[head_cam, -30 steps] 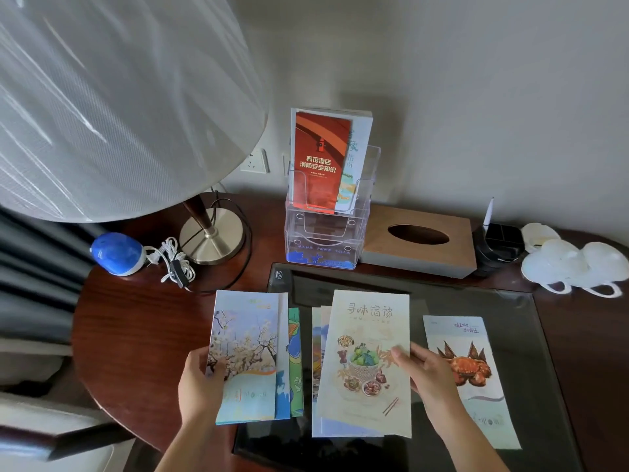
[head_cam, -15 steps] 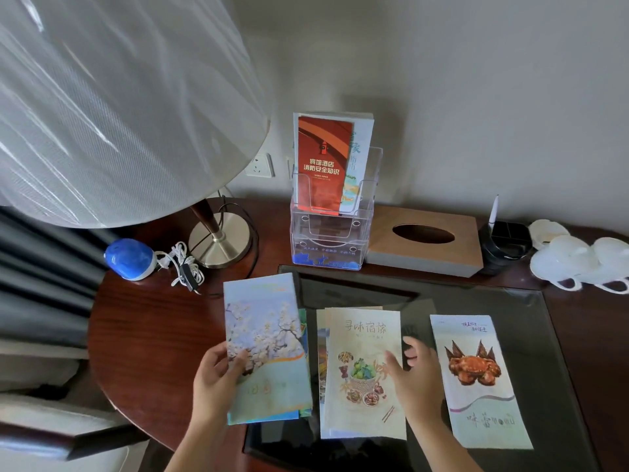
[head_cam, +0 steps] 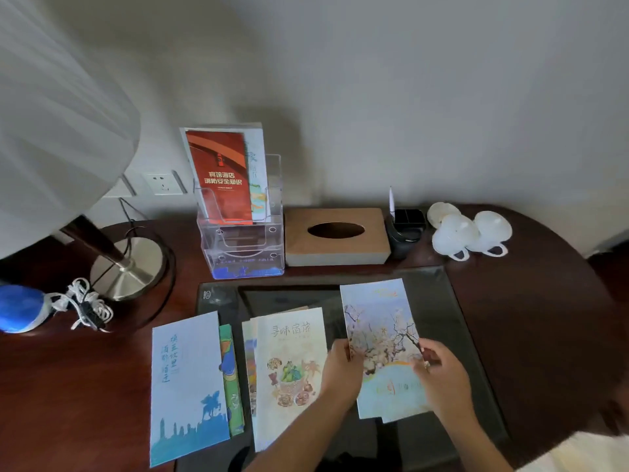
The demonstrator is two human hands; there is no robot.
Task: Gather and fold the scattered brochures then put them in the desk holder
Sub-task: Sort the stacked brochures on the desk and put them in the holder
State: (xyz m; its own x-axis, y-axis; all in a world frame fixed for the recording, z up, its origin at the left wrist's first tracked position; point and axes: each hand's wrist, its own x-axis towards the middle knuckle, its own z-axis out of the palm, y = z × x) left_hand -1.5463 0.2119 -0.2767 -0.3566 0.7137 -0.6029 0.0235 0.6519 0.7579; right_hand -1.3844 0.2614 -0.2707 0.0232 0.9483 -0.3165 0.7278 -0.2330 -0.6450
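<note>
Gathering looks to be the step in hand. The blossom brochure (head_cam: 377,335) is at the right, over the glass mat (head_cam: 452,311), held between both hands. The left grip (head_cam: 342,367) pinches its left edge, and the right grip (head_cam: 440,378) curls round its right edge, nearer the bottom. A second sheet's corner shows below its near edge; which brochure that is cannot be told.

To the left lies the food brochure (head_cam: 289,369) with another sheet under it. Further left is the blue brochure (head_cam: 185,386), with a green brochure (head_cam: 231,379) tucked beneath its right edge, partly on the table (head_cam: 85,386). The holder (head_cam: 243,240) stands at the far side, left of the tissue box (head_cam: 337,235). A red brochure (head_cam: 219,175) stands in its back tier, and the front tiers look empty.

To do this well, the person should set the blossom brochure squarely on the sheet beneath, matching long edges and near edges before letting go, so the pile lifts as one. Glossy paper on glass probably slides, so one grip should press lightly while the other squares. Whether each sheet is folded to pocket width cannot be judged here, so each is best checked and creased along its own fold. Pulling the left piles rightward, not reaching across, would keep the sleeves off loose sheets.
</note>
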